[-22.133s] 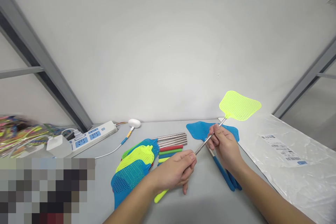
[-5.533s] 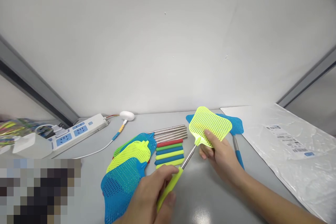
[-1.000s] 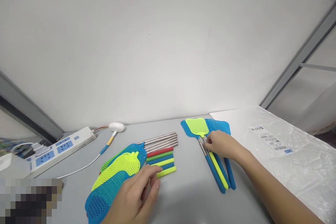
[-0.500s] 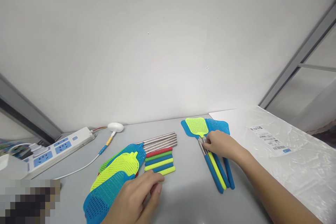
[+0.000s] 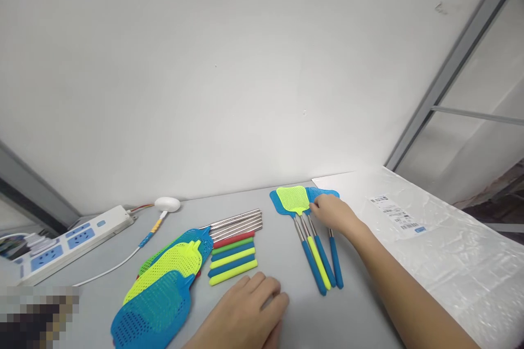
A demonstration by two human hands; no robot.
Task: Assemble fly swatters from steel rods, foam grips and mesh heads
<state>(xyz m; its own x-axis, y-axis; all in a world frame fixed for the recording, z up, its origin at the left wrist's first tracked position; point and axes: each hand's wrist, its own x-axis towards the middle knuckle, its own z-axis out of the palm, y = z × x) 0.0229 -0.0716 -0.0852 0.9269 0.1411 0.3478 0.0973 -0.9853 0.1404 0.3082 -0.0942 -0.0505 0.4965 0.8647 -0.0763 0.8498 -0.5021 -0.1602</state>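
**Finished swatters at risk of being nudged out of line**

While the right hand [image 5: 333, 214] is resting on the heads of the assembled fly swatters [image 5: 311, 234] at the far right of the grey table [image 5: 360, 311], its fingers are lying loosely spread over the blue mesh, touching it but clamped on nothing. The yellow-green swatter [image 5: 291, 200] is lying on top of the blue ones, with the handles fanning toward the person. The left hand [image 5: 245, 313] is lying flat and open on the table, holding nothing, just in front of the row of loose coloured handles [image 5: 231, 258] and beside the pile of loose mesh heads [image 5: 164, 283].

The likeliest trouble is the right hand dragging sideways: the stacked heads are thin and slick, so the top swatter is apt to be sliding off and skewing the fan. The round handles are also prone to rolling if the left hand is brushing them. The clear plastic bag [image 5: 429, 240] is lying just beside the swatters, and a sleeve or forearm catching it could be pulling it over them.
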